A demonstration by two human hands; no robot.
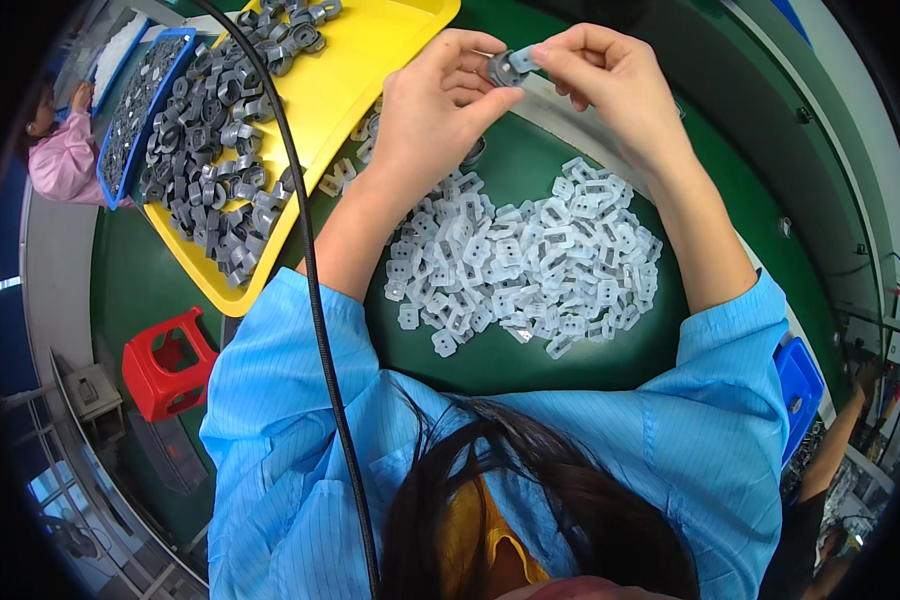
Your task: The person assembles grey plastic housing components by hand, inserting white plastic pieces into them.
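My left hand (432, 105) grips a small grey ring-shaped plastic part (503, 70) between its fingers and thumb, up at the far side of the worktop. From the right, my right hand (610, 85) pinches a small pale translucent plastic piece (523, 59) against that grey part. Fingers hide part of both, so how far they are joined cannot be made out. Between my forearms lies a heap of translucent plastic pieces (530, 255), several with dark inserts. A few loose grey parts lie partly hidden behind my left wrist.
Left of me, a yellow tray (360, 65) bears many grey ring-shaped parts (215, 130). Beyond it is a blue tray (120, 185) of small parts, near a person in pink (63, 165). A black cable (305, 215) crosses the view. A red stool (155, 375) stands lower left; a blue bin (800, 385) sits right.
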